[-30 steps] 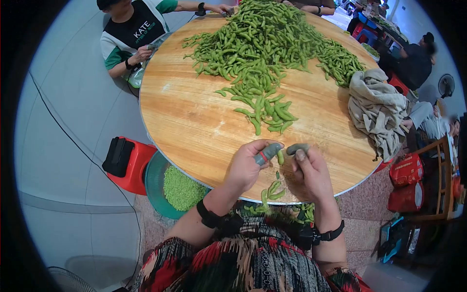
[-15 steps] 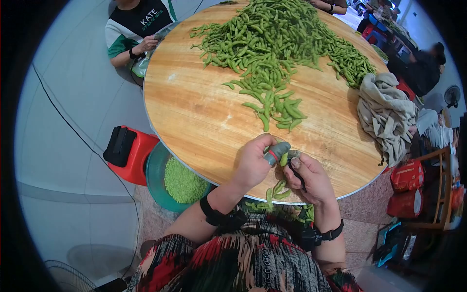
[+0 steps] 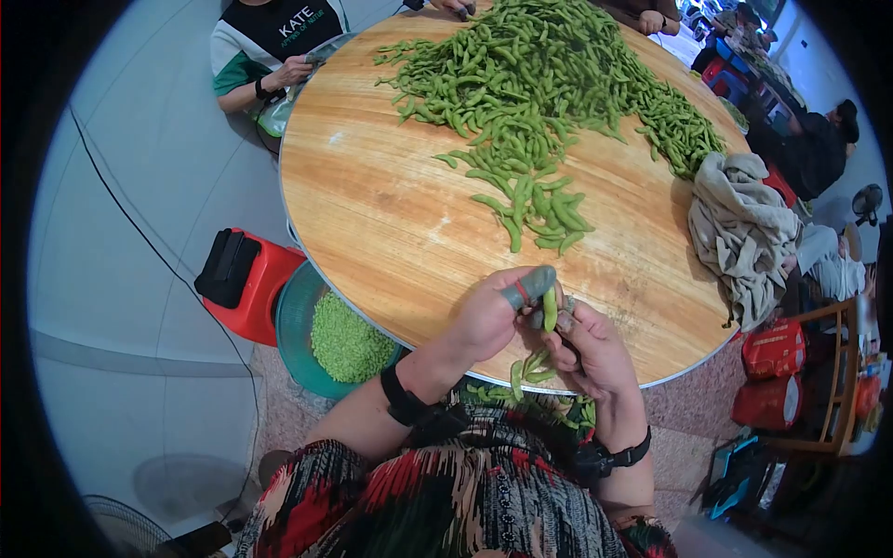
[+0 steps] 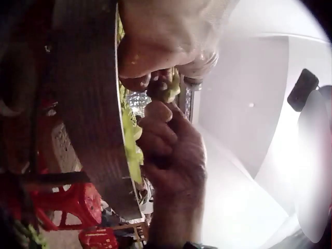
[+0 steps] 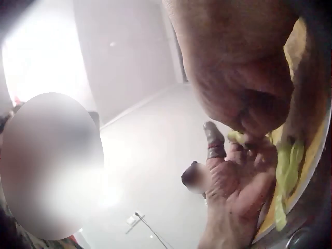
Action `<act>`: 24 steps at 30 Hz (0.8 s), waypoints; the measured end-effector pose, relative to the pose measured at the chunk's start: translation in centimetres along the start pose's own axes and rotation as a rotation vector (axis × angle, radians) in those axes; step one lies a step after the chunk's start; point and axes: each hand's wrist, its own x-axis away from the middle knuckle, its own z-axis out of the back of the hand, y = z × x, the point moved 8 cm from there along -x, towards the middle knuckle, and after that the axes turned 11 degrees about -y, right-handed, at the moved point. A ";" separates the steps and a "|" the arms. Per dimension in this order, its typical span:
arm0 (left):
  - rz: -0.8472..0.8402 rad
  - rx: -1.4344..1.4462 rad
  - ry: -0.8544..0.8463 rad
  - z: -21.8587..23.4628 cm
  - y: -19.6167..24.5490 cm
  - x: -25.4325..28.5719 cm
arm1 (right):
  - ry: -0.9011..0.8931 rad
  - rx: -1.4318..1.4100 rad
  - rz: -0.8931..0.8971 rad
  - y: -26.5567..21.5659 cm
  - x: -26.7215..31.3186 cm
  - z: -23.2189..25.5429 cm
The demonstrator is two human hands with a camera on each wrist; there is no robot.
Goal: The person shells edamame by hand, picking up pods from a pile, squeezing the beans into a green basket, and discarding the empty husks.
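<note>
In the head view, a green edamame pod (image 3: 550,310) stands roughly upright between the two hands, close over the near edge of the table. My left hand (image 3: 486,318) holds it, and a grey cover with a red band (image 3: 527,289) sits on the thumb. Curled fingers of my right hand (image 3: 600,352) pinch at the pod's side, thumb foremost. From the right wrist, the left thumb shows raised above the pod. A few more pods (image 3: 531,369) lie beneath the hands at the table edge.
A large heap of pods (image 3: 549,70) covers the far part of the round wooden table (image 3: 372,223). A crumpled grey cloth (image 3: 739,219) lies at right. Below left, a green basin (image 3: 296,352) holds shelled beans beside a red stool (image 3: 251,302). Another person (image 3: 279,56) sits across.
Both hands have come together around the pod, which now shows longer and more upright between them. The right fingers have moved in from apart. The head view has shifted slightly.
</note>
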 end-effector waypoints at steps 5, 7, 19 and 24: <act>0.003 -0.793 0.314 0.8 1.6 0.5 | 0.296 1.043 0.153 -2.7 0.0 1.6; -0.063 -0.869 0.333 0.7 1.9 0.5 | 0.349 1.256 0.178 -3.7 0.2 1.5; -0.052 -0.424 0.389 1.1 1.4 0.7 | 0.338 1.222 0.298 -4.3 0.0 -1.2; -0.120 -0.976 0.500 0.2 3.2 1.2 | 0.461 1.516 0.321 -3.6 -0.5 -3.3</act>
